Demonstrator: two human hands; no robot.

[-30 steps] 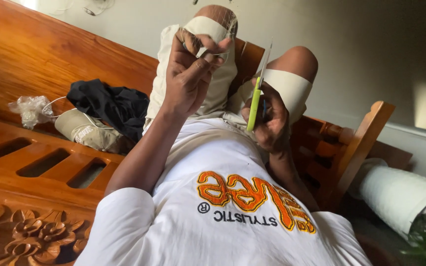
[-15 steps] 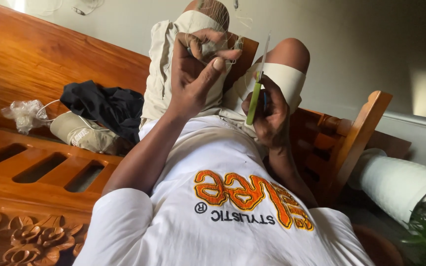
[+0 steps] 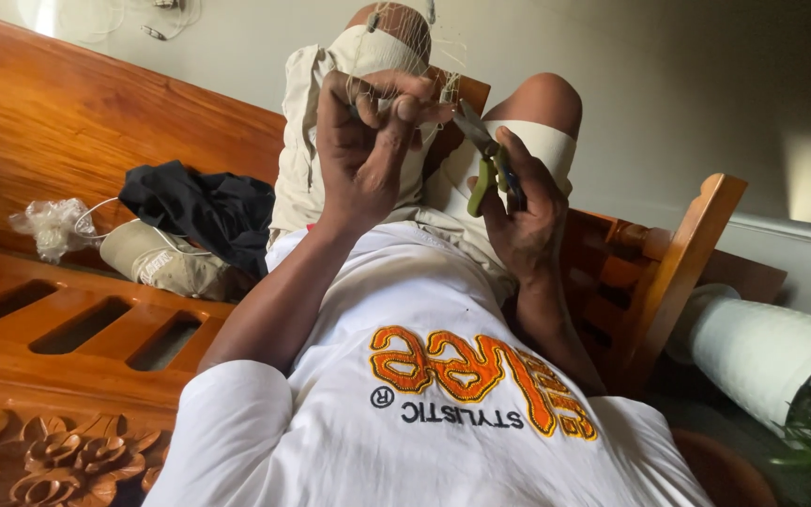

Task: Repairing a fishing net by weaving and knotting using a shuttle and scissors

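A: Nearest the camera?
B: A white shirt (image 3: 443, 376), then two forearms rising toward 12 o'clock. At 8 o'clock, carved bench wood (image 3: 39, 460).

A: The hands?
B: The right hand (image 3: 523, 211) is wrapped closed round green-handled pliers (image 3: 482, 164). Their long axis runs from the grips at 6 o'clock up to the nose at about 11 o'clock, pointing at the left hand (image 3: 368, 141). That hand is curled, fingertips pinched on a fine net (image 3: 396, 70) draped over the raised knee (image 3: 391, 33).

A: Do the pliers touch the net?
B: I cannot tell; the strands are too thin there. The palm hides the lower grips.

A: What else is unclear?
B: The net's edges fade against the wall, and the frame cuts off the knee's top.

A: Room around the hands?
B: Open between the two knees. At 9 o'clock lie a dark cloth (image 3: 204, 207), a tan cap (image 3: 161, 263) and a plastic bag (image 3: 49, 225); at 3 o'clock stands a wooden armrest (image 3: 678, 263).
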